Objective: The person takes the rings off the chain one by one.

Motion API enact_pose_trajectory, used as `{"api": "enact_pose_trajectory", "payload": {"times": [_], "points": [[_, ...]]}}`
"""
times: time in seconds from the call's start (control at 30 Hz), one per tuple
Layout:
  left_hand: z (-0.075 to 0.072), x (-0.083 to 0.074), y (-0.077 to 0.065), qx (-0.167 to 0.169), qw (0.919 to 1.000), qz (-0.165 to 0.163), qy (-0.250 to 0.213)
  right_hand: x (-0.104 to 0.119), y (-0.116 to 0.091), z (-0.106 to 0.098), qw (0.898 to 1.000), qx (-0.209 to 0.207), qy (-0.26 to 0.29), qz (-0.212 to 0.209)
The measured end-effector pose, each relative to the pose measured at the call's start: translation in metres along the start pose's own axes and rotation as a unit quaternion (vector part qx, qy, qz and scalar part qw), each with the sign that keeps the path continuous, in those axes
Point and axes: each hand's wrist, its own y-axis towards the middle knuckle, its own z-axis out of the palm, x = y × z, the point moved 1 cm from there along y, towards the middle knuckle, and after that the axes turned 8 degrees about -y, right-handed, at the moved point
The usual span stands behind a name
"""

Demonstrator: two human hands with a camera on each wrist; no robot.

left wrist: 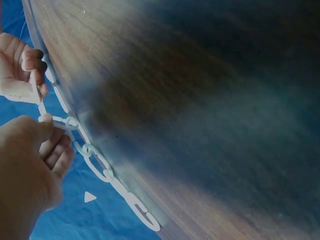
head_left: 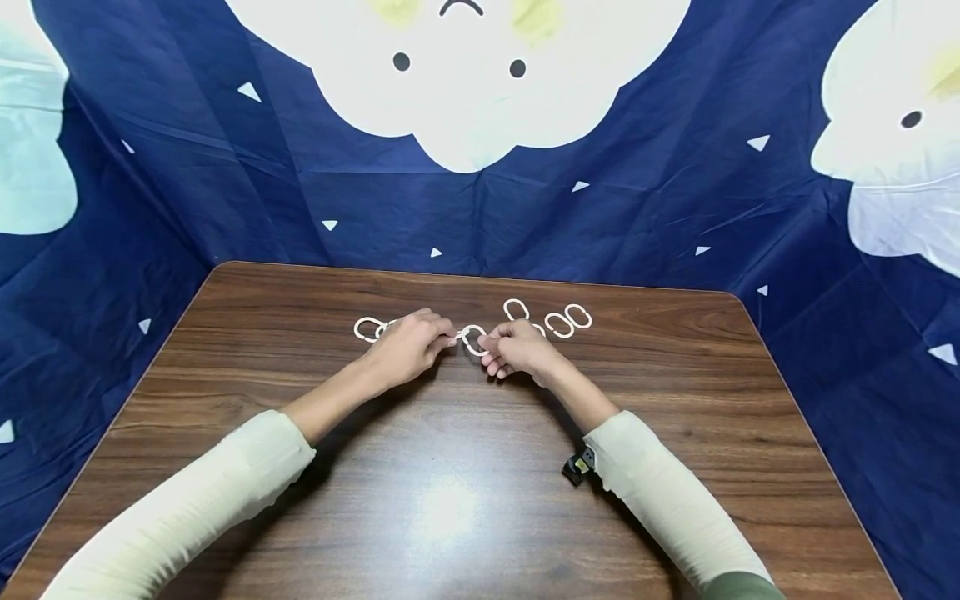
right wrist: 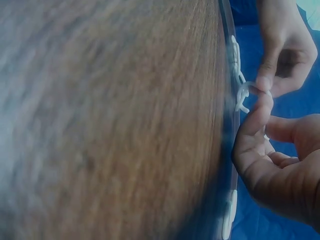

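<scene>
Near the far part of the table, my left hand [head_left: 415,343] pinches the end link of a chain of white oval plastic links [left wrist: 96,162]. That chain trails off to the left, partly behind the hand in the head view. My right hand [head_left: 521,347] pinches another white link [head_left: 475,340] between thumb and fingers, slightly raised. The two held links meet or overlap in the gap between the hands; whether they are hooked together I cannot tell. In the right wrist view the left hand [right wrist: 287,55] faces the right hand [right wrist: 280,165] closely.
Several loose white links lie to the right, among them one link [head_left: 516,310] behind the right hand and another link [head_left: 578,316] farther right. One is partly hidden by the right hand. The wooden table [head_left: 450,467] ends at a blue cloth backdrop [head_left: 480,217].
</scene>
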Motion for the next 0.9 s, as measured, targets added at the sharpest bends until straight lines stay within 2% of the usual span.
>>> {"api": "enact_pose_trajectory", "payload": {"times": [0.13,0.47,0.9], "points": [[-0.0023,-0.0030,-0.0002,-0.009,0.9994,-0.033,0.006,0.0009,0.0012,0.0026,1.000,-0.012,0.008,0.001],[-0.0019,-0.0009,-0.0009,-0.031,0.9963,-0.073,-0.034,0.0016,0.0037,0.0091,0.999,-0.028,0.032,-0.009],[-0.0054,-0.0026,-0.0009,-0.046,0.9907,-0.096,-0.085,0.0028,0.0062,0.0106,0.999,-0.038,0.031,-0.003]]}}
